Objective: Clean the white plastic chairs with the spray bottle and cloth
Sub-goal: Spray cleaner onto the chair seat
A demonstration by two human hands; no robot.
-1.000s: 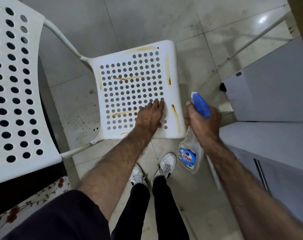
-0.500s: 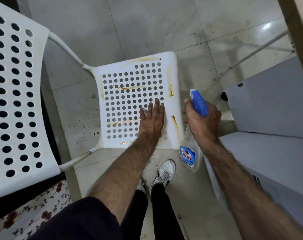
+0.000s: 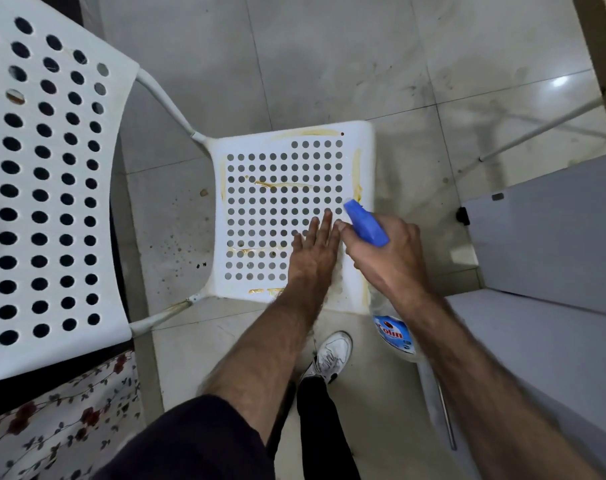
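Left hand (image 3: pixel 313 252) flat, fingers straight, steadying the chair seat (image 3: pixel 277 216); right hand (image 3: pixel 381 251) beside it grips spray bottle (image 3: pixel 367 226), nozzle toward stains.

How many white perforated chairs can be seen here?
2: one chair seat at centre under the left hand; another chair at the left edge, only partly in view.

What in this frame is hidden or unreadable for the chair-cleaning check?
Head view only:
- Cloth: not visible anywhere.
- Spray bottle body: mostly behind the right hand and forearm.
- Seat under the left hand: covered.
- Chair back: cut by left edge.
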